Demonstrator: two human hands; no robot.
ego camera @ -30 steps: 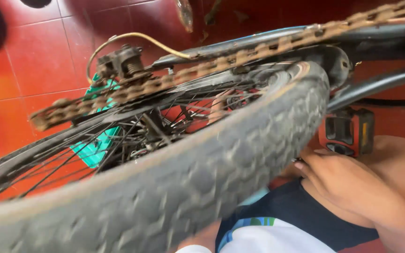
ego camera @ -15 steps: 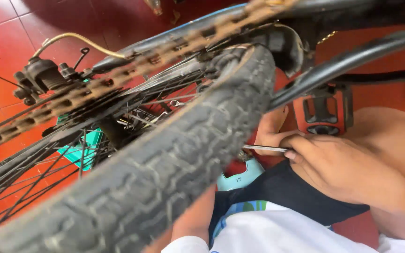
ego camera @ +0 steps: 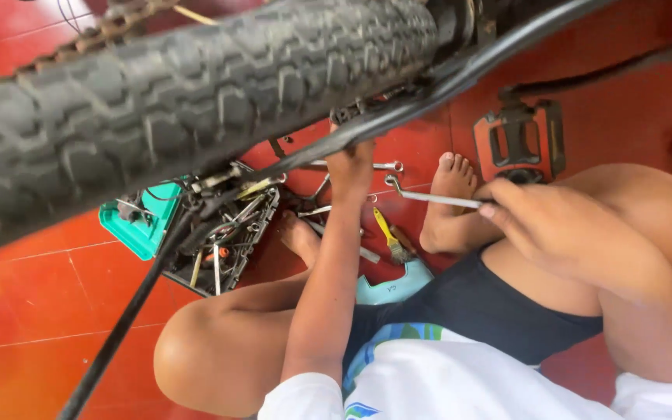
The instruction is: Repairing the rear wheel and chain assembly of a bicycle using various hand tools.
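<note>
Wrench (ego camera: 433, 198) pinched in right hand (ego camera: 561, 225)

Bike repair floor: tyre (ego camera: 196, 85), tool tray (ego camera: 223, 233)

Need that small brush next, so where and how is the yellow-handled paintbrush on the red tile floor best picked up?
Grip the yellow-handled paintbrush by its slim yellow handle, coming from above. It lies flat on the red tile floor, handle toward the bike frame, bristles toward the person. The handle end looks clear of the foot beside it.
</note>
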